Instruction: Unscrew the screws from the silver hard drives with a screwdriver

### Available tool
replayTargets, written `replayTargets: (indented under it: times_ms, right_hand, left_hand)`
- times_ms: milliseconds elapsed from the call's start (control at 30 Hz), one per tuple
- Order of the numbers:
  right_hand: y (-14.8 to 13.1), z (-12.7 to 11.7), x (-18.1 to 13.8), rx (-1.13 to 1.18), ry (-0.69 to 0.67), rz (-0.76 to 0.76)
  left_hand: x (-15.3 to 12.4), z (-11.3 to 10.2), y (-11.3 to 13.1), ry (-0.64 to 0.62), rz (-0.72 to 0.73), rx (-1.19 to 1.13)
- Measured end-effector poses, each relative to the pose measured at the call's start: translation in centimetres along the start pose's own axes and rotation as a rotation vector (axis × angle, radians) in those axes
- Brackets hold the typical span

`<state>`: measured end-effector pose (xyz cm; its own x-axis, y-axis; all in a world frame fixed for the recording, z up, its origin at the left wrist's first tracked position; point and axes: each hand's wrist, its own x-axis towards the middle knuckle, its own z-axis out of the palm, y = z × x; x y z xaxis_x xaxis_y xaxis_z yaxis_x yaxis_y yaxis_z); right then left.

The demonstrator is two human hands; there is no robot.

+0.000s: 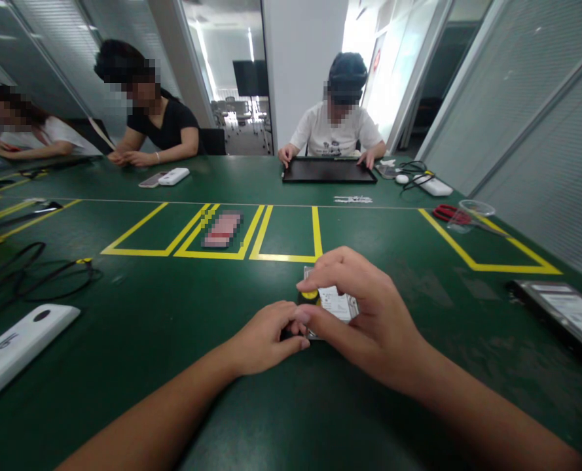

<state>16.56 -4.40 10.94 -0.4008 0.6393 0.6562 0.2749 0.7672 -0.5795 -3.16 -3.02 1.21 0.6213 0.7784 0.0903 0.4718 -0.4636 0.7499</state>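
A hard drive (337, 303) with a white label and metal edges lies on the green table in front of me, partly covered by both hands. My left hand (270, 337) is closed at its left edge, fingers curled and thumb along the near side. Over the drive, my right hand (364, 307) curves its thumb and index finger around a yellow and black round-topped handle (309, 296), seen from above like a screwdriver's end. Its lower part is hidden.
At right lies a larger hard drive (565, 311); beyond it are red-handled scissors (450, 213) and a clear plastic cup (474, 209). A white power bank (25, 347) and black cable (35, 275) are left. Opposite, a person holds a black panel (328, 171).
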Motion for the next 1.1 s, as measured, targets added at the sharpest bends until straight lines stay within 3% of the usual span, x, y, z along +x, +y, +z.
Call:
replayTargets:
  times_ms: [367,1100]
  right_hand:
    - [-0.25,-0.06,-0.03,-0.020,-0.004,0.001]
    - [0.07,-0.08,0.24,-0.029,-0.005,0.011]
  left_hand:
    - [0.20,-0.11,-0.07,-0.041,-0.011,-0.015]
    - [0.01,0.06,-0.05,-0.005,-0.006,-0.021]
